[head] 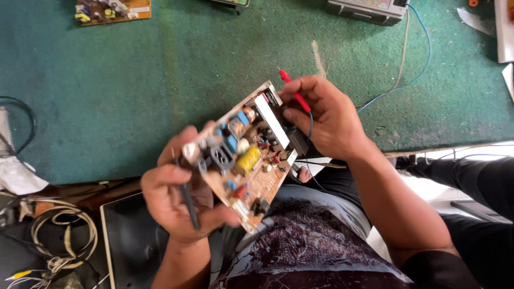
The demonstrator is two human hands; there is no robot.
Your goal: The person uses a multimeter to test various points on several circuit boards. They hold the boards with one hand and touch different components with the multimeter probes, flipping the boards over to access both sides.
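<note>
I hold a tan circuit board (247,160) tilted in front of my lap, its component side up with a yellow coil, blue parts and a white heat sink. My left hand (176,195) grips its lower left end and also pinches a black test probe (187,200) against the palm. My right hand (327,118) holds the board's upper right end and keeps a red test probe (294,92) between thumb and fingers, tip pointing up and left. A blue lead (423,59) runs from the red probe toward the meter.
A green mat (134,85) covers the bench. A grey meter (369,9) sits at the top edge, another circuit board (112,10) at top left. Coiled cables (61,235) and a dark flat panel (126,241) lie lower left. White cloth (16,174) at left.
</note>
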